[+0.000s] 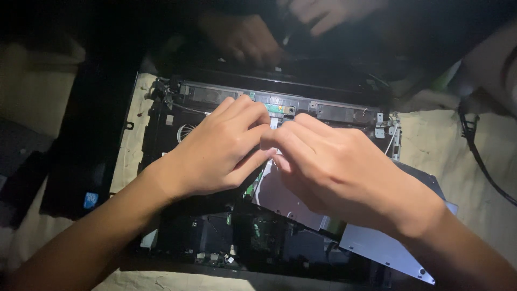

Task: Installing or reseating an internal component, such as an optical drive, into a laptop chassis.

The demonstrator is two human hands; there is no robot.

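Forearms reaching over opened laptop point(215, 237) on cloth-covered surface point(441, 145); left hand point(215, 148) and right hand point(328, 167) pinching together at centre, grasped part hidden. Judgement: working gently, avoiding cable strain. Another person's hands point(253, 37) beyond.

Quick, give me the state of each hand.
Left hand: fingers curled, resting on the opened laptop; any grip hidden.
Right hand: fingertips pinched together; what they hold cannot be told.

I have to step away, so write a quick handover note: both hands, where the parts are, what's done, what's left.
Left hand and right hand: fingertips meet over the middle of the opened laptop chassis; what they pinch is hidden.
Silver drive sticks out at the chassis's right edge.
Done: cover off, internals exposed.
Left: the part under the fingers is not yet lifted clear.
Another person's hands work at the far edge.
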